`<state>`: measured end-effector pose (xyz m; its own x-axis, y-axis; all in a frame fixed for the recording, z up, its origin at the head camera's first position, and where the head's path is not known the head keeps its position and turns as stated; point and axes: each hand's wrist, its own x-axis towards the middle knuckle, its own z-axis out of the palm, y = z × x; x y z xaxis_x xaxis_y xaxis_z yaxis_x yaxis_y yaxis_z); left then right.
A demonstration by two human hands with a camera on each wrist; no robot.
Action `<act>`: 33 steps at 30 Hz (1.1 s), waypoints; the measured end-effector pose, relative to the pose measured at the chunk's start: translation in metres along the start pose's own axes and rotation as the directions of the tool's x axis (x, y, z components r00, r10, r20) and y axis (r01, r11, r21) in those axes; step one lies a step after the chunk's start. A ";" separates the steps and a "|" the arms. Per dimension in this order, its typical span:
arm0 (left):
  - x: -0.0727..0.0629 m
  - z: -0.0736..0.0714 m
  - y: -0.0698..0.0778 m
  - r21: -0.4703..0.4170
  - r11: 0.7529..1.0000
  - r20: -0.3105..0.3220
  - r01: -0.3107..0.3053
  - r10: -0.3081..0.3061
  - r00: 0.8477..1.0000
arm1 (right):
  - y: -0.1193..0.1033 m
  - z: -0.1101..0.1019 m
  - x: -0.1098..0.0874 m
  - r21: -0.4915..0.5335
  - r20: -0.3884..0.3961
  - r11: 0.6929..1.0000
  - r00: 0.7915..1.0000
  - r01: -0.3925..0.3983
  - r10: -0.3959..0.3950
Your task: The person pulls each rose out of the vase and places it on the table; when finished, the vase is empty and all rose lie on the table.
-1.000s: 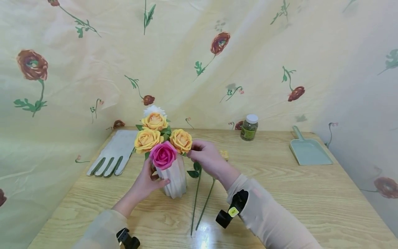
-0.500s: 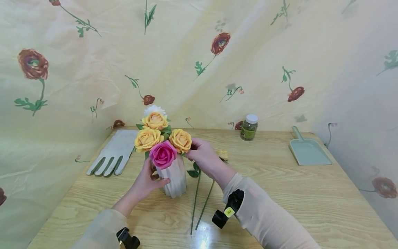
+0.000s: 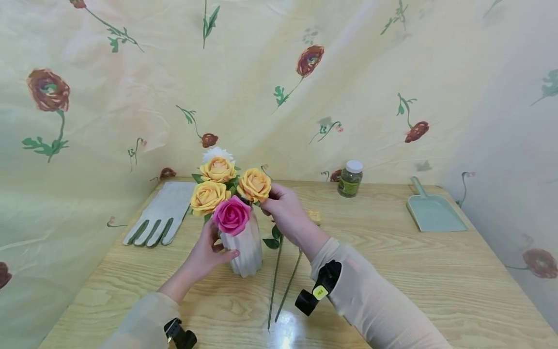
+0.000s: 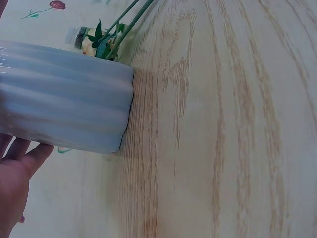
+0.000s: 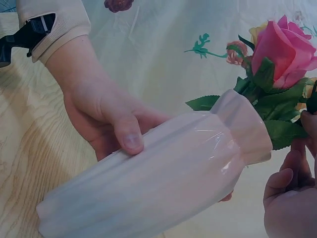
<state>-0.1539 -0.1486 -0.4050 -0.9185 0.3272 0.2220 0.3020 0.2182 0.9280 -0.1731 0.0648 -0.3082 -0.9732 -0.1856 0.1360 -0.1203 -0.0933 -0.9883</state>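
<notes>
My left hand (image 3: 207,249) grips the white ribbed vase (image 3: 247,252), its thumb across the near side; the right wrist view shows this hand (image 5: 111,114) round the vase's middle. The vase stands on the table and holds several flowers. A pink rose (image 3: 232,215) faces me at the front, with yellow roses (image 3: 209,197) and a white flower (image 3: 218,154) behind. At the right of the bunch, my right hand (image 3: 289,213) pinches a yellow rose (image 3: 254,185) just under its bloom. Its stem's lower part is hidden by the vase.
Two green-stemmed flowers (image 3: 275,281) lie on the wooden table (image 3: 414,291) right of the vase, a yellow bloom (image 3: 314,216) behind my right wrist. A glove (image 3: 163,208) lies back left. A white-lidded jar (image 3: 350,179) and a pale green dustpan (image 3: 436,213) are back right.
My right hand has risen slightly, and the yellow rose it holds sits higher above the bunch. The pink rose has shifted a little right. My left hand stays on the vase.
</notes>
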 end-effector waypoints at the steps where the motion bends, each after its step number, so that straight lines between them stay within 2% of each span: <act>1: 0.000 0.000 0.001 0.002 1.000 0.000 0.005 -0.005 1.000 | -0.001 0.001 0.001 -0.011 -0.010 1.000 1.000 -0.007 0.007; 7: -0.001 0.000 0.002 0.001 1.000 0.007 0.017 -0.017 1.000 | -0.008 0.004 0.003 -0.026 -0.049 1.000 0.999 0.008 -0.009; 10: -0.001 0.000 0.002 -0.001 1.000 0.007 0.031 -0.031 0.999 | -0.011 0.005 0.003 0.034 -0.018 0.999 1.000 0.023 -0.023; 14: -0.001 0.000 0.003 -0.005 0.999 0.007 0.035 -0.035 0.999 | -0.014 0.008 0.001 0.128 0.024 0.992 1.000 -0.005 0.002; 20: 0.000 0.000 0.002 0.002 0.999 0.005 0.033 -0.033 0.999 | -0.020 0.012 -0.002 0.210 0.002 0.976 0.999 -0.049 0.050; 26: 0.000 -0.002 0.000 0.027 0.999 -0.003 0.044 -0.044 0.999 | -0.022 0.015 -0.001 0.200 -0.058 0.980 0.998 -0.024 0.036; 33: 0.000 -0.002 -0.001 0.025 0.999 0.001 0.039 -0.039 0.999 | -0.022 0.017 0.002 0.127 -0.055 0.992 0.998 0.002 0.005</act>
<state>-0.1550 -0.1505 -0.4049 -0.9295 0.3191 0.1851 0.2720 0.2538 0.9282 -0.1688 0.0499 -0.2850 -0.9831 -0.1317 0.1268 -0.0963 -0.2168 -0.9715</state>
